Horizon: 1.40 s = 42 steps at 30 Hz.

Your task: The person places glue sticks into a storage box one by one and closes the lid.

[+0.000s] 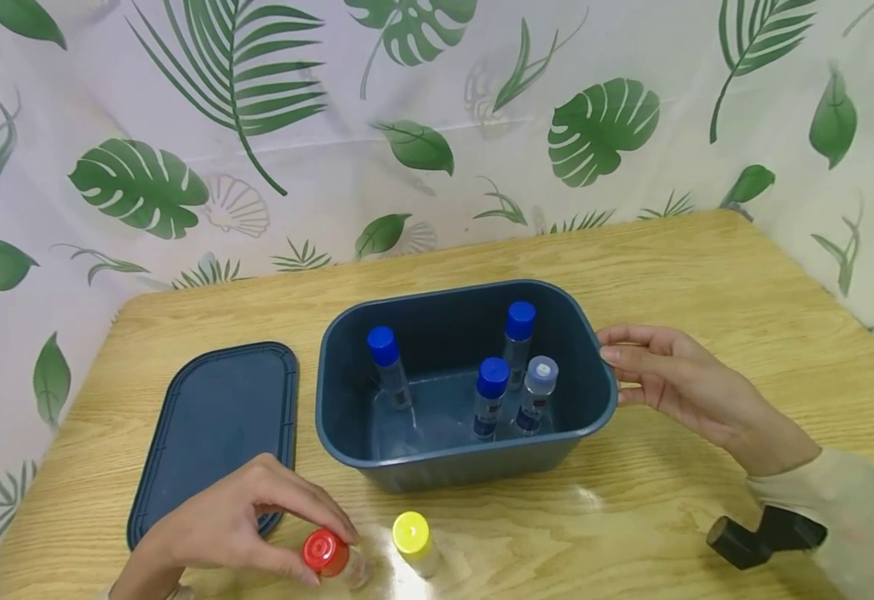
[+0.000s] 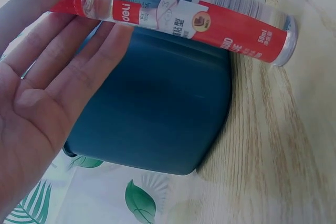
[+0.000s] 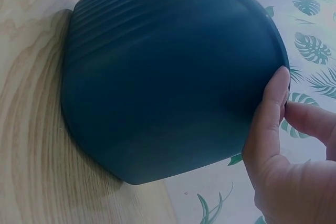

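Note:
My left hand (image 1: 230, 521) pinches a red-capped glue bottle (image 1: 324, 552) by its cap, at the front of the table. The left wrist view shows this clear glue bottle (image 2: 231, 32) with its red and white label; whether its base touches the table I cannot tell. Just right of it stands a yellow-capped bottle (image 1: 412, 535). My right hand (image 1: 676, 383) grips the right rim of a dark blue plastic bin (image 1: 466, 471), thumb and fingers on either side of the edge. Inside the bin stand three blue-capped bottles (image 1: 492, 379) and one pale-capped bottle (image 1: 541, 377).
A dark blue lid (image 1: 219, 417) lies flat on the wooden table (image 1: 676, 533), left of the bin and partly behind my left hand. A leaf-patterned cloth (image 1: 437, 108) hangs along the back and sides. Near my right sleeve is a small black object (image 1: 740, 542).

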### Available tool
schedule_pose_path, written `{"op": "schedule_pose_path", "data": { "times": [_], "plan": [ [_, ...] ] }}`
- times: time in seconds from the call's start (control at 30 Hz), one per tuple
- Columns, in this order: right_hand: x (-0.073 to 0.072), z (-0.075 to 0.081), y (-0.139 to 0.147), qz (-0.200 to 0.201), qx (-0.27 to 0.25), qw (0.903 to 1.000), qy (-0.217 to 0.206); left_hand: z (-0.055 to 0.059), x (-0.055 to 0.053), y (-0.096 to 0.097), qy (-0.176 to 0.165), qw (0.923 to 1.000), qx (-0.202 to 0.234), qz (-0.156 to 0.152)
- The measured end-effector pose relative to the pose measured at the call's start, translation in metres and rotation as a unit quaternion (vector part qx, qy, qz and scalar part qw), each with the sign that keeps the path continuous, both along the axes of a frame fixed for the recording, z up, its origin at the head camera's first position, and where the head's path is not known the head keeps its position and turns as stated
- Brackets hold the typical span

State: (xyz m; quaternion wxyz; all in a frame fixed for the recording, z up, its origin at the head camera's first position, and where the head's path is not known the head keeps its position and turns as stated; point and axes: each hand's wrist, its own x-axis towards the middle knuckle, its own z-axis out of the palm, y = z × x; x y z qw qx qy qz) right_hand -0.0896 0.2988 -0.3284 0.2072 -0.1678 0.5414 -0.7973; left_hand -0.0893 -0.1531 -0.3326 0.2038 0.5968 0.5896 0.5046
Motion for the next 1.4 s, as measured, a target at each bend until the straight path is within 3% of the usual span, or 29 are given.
{"op": "schedule_pose_path", "data": {
  "times": [1.17, 1.4],
  "plan": [
    [0.0, 0.002, 0.003, 0.005, -0.022, 0.9997, -0.003, 0.008, -0.004, -0.002, 0.027, 0.9985, 0.041, 0.025],
    [0.001, 0.001, 0.0, 0.007, -0.019, 0.9998, -0.005, 0.015, 0.002, -0.008, 0.024, 0.9975, 0.054, 0.039]
  ]
}}
